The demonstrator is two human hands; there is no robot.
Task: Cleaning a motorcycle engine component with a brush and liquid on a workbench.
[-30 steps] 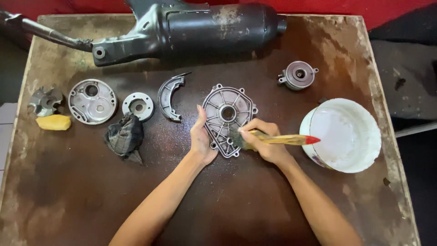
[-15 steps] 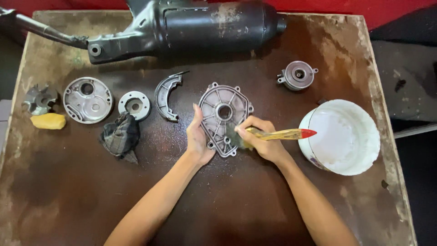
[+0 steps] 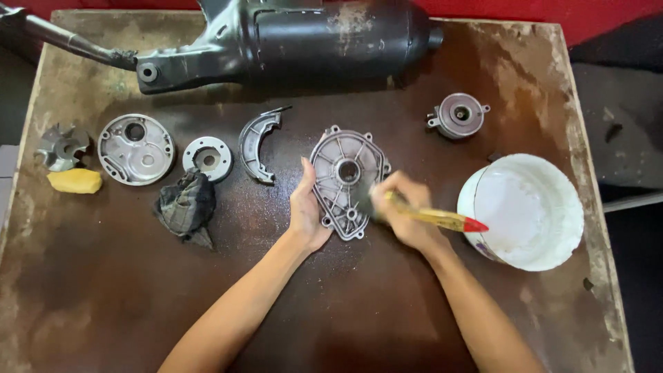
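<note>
On the desk (image 3: 331, 304), the left hand (image 3: 307, 211) steadies a ribbed metal cover (image 3: 345, 173) while the right hand (image 3: 407, 214) works a yellow-handled brush (image 3: 431, 217) over it, beside a white bucket (image 3: 528, 211).

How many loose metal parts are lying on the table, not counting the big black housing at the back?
6: finned piece far left, round plate, ring, curved shoe, ribbed cover steadied by the left hand, small round unit upper right. The rag may hide more.
</note>
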